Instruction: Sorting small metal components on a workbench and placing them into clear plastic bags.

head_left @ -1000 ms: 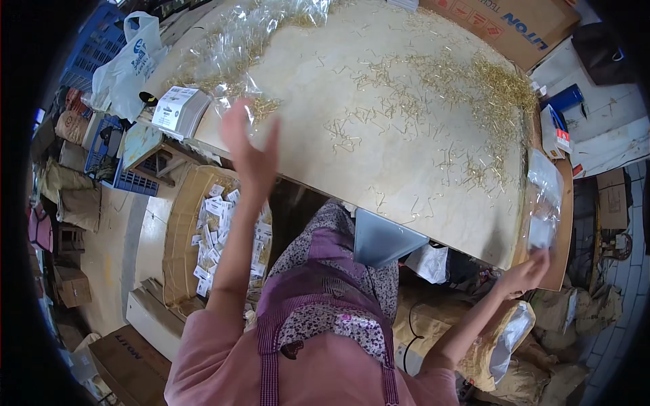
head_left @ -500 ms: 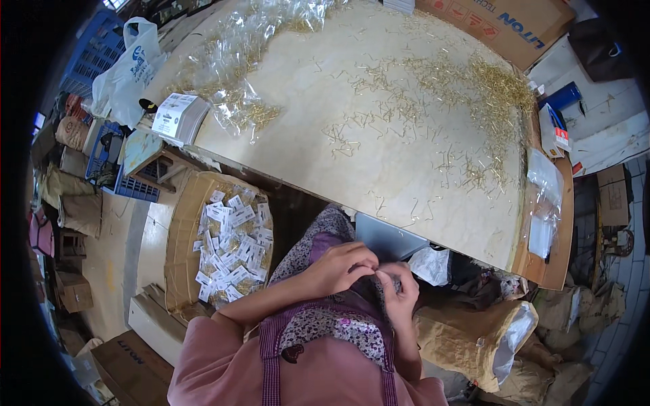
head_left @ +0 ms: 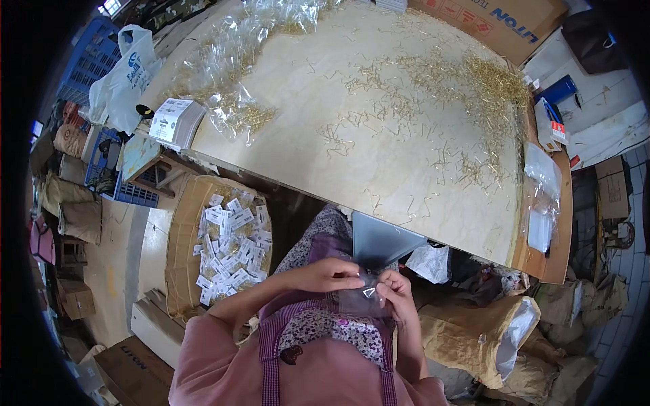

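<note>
Over my lap, a small clear plastic bag (head_left: 362, 301) is spread between both hands. The fingers of my left hand (head_left: 330, 276) pinch it at its upper left. My right hand (head_left: 398, 295) has thumb and fingers closed on its right side. Whether anything lies inside the bag cannot be made out. Beyond my hands, many thin gold-coloured bent wire hooks (head_left: 491, 88) are scattered over the pale tabletop (head_left: 284, 145). Filled clear bags of hooks (head_left: 237, 111) lie along the table's left side.
To my left, a cardboard box (head_left: 177, 250) holds white-carded packets (head_left: 233, 247). A stack of printed cards (head_left: 177, 123) sits at the table's left corner. Empty clear bags (head_left: 542, 176) lie on the right edge. A brown sack (head_left: 467, 338) stands at my right.
My hands were close together, fingertips meeting; now they are apart, with the clear bag stretched and visible between them. The left hand has shifted left and slightly down.
</note>
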